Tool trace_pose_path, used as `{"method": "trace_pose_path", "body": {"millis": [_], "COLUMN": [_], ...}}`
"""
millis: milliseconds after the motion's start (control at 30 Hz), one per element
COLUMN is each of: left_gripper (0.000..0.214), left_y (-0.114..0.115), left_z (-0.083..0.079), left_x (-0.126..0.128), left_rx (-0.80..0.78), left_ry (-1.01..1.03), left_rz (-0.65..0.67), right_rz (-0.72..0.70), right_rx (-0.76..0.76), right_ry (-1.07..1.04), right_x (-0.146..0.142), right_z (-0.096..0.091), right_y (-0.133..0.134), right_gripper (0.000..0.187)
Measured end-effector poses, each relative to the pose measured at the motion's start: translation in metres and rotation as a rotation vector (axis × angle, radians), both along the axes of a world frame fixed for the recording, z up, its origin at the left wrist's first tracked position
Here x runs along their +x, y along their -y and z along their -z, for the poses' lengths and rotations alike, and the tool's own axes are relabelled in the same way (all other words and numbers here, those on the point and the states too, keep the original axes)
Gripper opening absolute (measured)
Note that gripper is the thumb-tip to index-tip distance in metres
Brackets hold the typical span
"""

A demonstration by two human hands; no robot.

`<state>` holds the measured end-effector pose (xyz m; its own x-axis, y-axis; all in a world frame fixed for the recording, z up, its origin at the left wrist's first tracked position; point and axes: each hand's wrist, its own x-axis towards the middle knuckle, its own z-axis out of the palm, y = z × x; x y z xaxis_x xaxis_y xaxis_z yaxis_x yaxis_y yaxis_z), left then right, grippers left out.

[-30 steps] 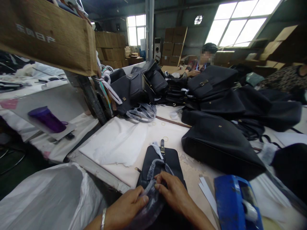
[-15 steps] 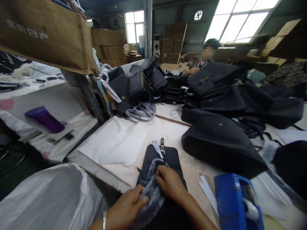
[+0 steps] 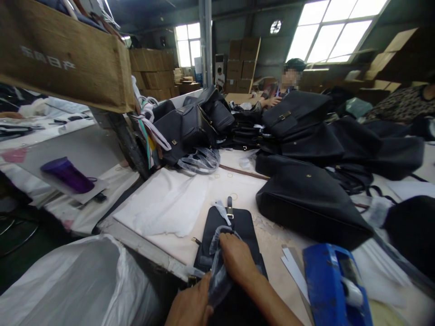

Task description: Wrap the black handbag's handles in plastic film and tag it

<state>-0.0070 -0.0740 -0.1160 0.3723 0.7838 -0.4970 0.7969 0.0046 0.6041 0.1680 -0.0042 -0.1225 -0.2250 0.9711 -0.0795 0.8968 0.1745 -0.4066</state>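
Observation:
A small black bag (image 3: 238,226) with a strap tab and gold buckle lies flat on the table right in front of me. Crumpled clear plastic film (image 3: 217,267) sits on top of it. My right hand (image 3: 238,260) presses down on the film and the bag, fingers curled over the plastic. My left hand (image 3: 192,308) is at the bottom edge, closed on the lower end of the same film.
A blue tape dispenser (image 3: 335,285) stands at the right front. White paper sheets (image 3: 166,203) lie left of the bag. Large black bags (image 3: 309,203) pile up across the table. A white sack (image 3: 74,280) sits lower left, a purple cup (image 3: 68,174) on the left bench. A person sits at the far end.
My left hand has dropped lower toward the frame's bottom edge, pulling the film. My right hand has slid a little forward on the bag.

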Motion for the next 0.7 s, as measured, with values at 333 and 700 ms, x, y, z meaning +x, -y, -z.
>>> {"method": "trace_pose_path", "body": {"millis": [333, 700], "left_gripper": [0.018, 0.027], "left_y": [-0.043, -0.088], "left_z": [-0.045, -0.042], "left_x": [0.009, 0.069], "left_rx": [-0.522, -0.554], "left_ry": [0.694, 0.966], "left_rz": [-0.390, -0.613], "right_rz": [0.081, 0.226], "right_rx": [-0.392, -0.619], "right_ry": [-0.717, -1.381], "right_x": [0.024, -0.039], "right_z": [-0.022, -0.013], "right_y": [0.085, 0.096], "right_gripper": [0.018, 0.050]}}
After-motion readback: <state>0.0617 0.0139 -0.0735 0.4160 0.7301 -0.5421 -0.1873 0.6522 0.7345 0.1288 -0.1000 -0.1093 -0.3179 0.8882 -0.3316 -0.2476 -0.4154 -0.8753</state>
